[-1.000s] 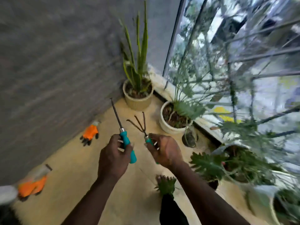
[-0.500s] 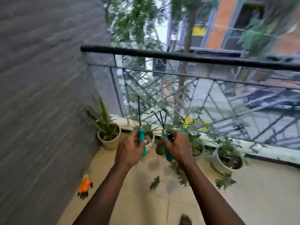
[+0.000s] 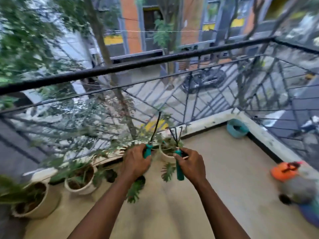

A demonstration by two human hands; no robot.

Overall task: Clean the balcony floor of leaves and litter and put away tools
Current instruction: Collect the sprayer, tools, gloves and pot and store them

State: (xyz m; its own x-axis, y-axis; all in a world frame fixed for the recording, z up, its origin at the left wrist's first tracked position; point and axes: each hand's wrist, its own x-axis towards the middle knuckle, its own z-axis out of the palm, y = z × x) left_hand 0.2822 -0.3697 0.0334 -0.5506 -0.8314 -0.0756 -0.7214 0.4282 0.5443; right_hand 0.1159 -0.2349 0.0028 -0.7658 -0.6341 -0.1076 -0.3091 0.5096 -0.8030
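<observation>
Two white pots (image 3: 81,183) of greenery stand at the foot of the railing (image 3: 155,63) on the left. The left grip (image 3: 136,163) is curled round the teal handle of a thin weeder (image 3: 147,152), whose dark rod points up above the knuckles. Just beside it, the right grip (image 3: 191,164) clasps the hand rake (image 3: 179,171) near the handle's top, prongs up. Both tools are held above the balcony floor (image 3: 224,178), with green leaves (image 3: 136,190) lying beneath. An orange-capped sprayer (image 3: 284,170) stands far right.

Beige balcony floor (image 3: 215,169), black metal railing (image 3: 155,61), orange building (image 3: 131,23) beyond, daylight
</observation>
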